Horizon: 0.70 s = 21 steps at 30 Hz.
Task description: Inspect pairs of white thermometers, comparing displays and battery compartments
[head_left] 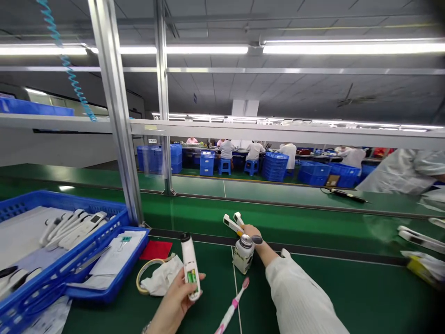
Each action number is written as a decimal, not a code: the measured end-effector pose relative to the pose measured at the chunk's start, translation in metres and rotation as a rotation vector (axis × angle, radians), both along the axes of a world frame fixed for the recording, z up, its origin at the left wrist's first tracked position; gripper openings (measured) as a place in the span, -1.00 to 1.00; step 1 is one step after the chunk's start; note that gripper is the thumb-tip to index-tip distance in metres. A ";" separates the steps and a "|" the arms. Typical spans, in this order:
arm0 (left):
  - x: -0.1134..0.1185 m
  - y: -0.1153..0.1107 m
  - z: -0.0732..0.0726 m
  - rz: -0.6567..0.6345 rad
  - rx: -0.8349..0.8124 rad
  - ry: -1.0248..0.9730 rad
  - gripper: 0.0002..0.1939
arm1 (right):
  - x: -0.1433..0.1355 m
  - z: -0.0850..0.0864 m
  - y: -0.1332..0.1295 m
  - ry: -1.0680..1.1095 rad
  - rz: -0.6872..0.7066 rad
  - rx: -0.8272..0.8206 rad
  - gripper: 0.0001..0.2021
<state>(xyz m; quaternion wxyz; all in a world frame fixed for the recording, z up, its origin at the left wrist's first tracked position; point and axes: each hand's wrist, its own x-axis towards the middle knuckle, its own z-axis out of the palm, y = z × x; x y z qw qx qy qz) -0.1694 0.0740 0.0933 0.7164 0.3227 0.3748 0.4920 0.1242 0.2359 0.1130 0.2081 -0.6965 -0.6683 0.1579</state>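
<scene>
My left hand (179, 297) is closed around a white handheld device (189, 262) with a black tip. Its battery compartment faces up, with green inside, and my thumb rests beside it. On the green belt, my right hand (251, 230) reaches past a white metal-topped bottle (244, 254), its fingers at the near ends of two similar white devices (233, 224). The fingers look closed on one, though the bottle and hand partly hide them. A pink and white toothbrush (232, 308) lies between my arms.
At left stand a blue basket (114, 214) of white devices and a blue tray (104, 293) with papers and tweezers. Tape (139, 278), white cloth (163, 277) and a red sheet (156, 250) lie nearby. A metal post (120, 116) rises beyond. More devices (420, 239) lie right.
</scene>
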 end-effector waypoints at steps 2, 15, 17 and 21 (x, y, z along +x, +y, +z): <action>0.008 -0.004 0.001 -0.118 0.011 0.029 -0.48 | 0.017 0.007 -0.016 -0.146 -0.040 -0.034 -0.80; 0.022 -0.036 0.013 -0.442 0.150 -0.050 -0.23 | 0.023 -0.032 -0.223 -0.511 -0.079 0.267 -0.73; 0.027 -0.041 0.012 -0.432 0.117 -0.092 -0.27 | 0.022 -0.037 -0.240 -0.294 -0.147 0.345 -0.72; 0.039 -0.050 0.002 -0.377 0.044 -0.146 -0.75 | 0.017 -0.047 -0.274 0.458 -0.454 0.428 -0.71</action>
